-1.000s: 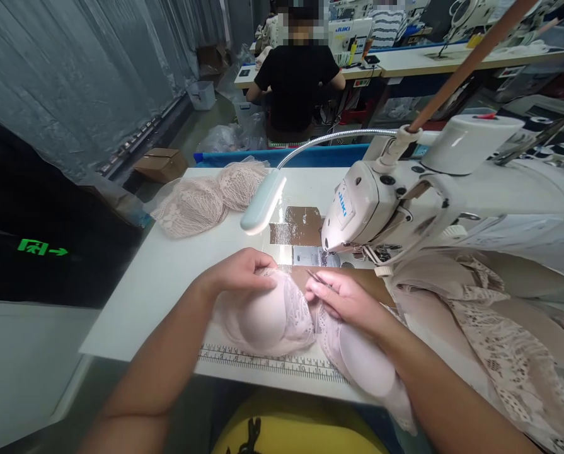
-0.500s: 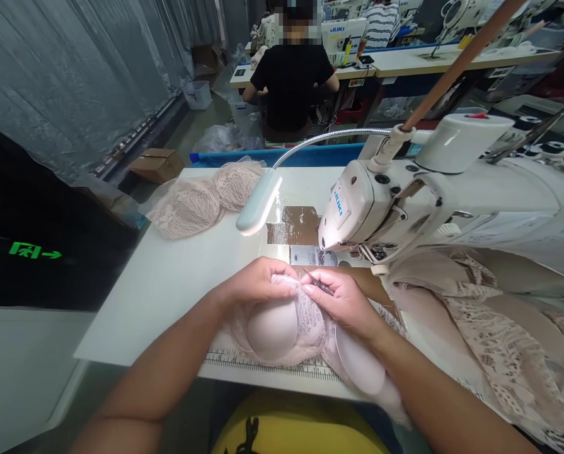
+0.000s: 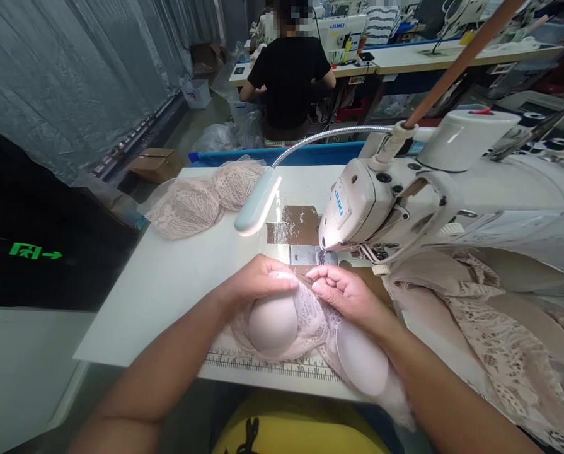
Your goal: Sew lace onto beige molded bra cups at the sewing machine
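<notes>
A pale pink lace bra with padded cups lies on the white sewing table, just in front of the sewing machine's needle. My left hand is closed over the top edge of its left cup. My right hand pinches the middle of the bra and holds a thin metal tool whose tip shows between the fingers. The second cup hangs toward the table's near edge under my right forearm.
A white JUKI sewing machine fills the right side, with a gooseneck lamp over the table. More lace bras lie at the table's far left, and beige lace fabric piles at the right. A person in black sits ahead.
Both hands moved up the bra toward the needle and closer together. The metal tool, plainly seen before, is now mostly hidden in my right fingers.
</notes>
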Demonstrator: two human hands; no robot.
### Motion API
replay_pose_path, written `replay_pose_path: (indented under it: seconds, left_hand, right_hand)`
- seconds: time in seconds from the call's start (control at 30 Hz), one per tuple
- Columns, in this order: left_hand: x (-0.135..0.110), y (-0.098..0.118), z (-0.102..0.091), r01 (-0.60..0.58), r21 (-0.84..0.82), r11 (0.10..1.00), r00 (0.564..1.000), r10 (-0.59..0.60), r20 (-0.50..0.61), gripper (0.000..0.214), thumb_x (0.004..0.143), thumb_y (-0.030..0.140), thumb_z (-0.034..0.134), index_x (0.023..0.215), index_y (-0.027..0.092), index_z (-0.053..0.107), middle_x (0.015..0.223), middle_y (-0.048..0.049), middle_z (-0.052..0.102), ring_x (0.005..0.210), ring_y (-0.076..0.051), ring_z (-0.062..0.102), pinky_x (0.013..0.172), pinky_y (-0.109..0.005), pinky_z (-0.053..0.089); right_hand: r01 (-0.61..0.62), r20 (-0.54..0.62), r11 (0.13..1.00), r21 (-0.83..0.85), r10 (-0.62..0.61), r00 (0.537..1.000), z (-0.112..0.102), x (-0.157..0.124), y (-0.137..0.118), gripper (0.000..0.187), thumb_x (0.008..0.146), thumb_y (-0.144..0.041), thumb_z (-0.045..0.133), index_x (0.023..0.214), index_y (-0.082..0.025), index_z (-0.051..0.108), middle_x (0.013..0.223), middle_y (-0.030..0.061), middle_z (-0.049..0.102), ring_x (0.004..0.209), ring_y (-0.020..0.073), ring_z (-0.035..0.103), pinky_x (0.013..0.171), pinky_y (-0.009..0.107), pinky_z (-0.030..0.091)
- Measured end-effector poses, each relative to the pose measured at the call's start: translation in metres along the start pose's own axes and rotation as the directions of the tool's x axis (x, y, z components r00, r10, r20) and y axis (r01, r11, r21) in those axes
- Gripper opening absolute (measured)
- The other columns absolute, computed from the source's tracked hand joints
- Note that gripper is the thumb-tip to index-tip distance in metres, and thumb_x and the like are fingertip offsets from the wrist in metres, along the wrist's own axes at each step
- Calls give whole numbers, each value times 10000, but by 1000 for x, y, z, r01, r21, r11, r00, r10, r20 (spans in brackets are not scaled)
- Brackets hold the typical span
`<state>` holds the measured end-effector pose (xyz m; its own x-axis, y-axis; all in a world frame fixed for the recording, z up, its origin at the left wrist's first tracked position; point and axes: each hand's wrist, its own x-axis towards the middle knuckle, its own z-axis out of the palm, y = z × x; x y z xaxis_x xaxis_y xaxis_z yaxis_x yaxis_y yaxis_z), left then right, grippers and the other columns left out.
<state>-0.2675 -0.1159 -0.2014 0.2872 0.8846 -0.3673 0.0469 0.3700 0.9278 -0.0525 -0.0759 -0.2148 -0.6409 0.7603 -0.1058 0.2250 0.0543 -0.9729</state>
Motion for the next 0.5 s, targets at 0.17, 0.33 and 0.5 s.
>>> replay_pose_path:
  seconds: [0.17,0.33,0.5]
  left_hand:
    - [2,-4,2,10,-24,1000,1000,-10,7,299,686,377,765,813,110,722,685,-43,637,653,-148,571,602,-256,429]
    - [4,-5,5,7,-45,999,999,-6,37,295,687,354,771,841,106,728,707,-47,640,696,-154,574,657,-270,437]
    - [4,-2,7,0,4,1000,999,0,35,305,694,381,758,790,95,715,681,-34,599,665,-141,538,617,-259,416]
  right_hand:
    - [54,27,998,-36,-53,998,4,2,-1,255,823,-406,588,936,-180,615,745,16,601,683,148,570,644,290,481]
    - [91,15,994,-66,-90,996,8,1,-3,212,830,-363,595,942,-185,622,881,48,667,810,179,623,729,310,492]
    - [85,-27,985,-147,-90,996,10,-1,-4,190,859,-369,573,874,-193,643,842,36,670,781,174,616,705,302,480]
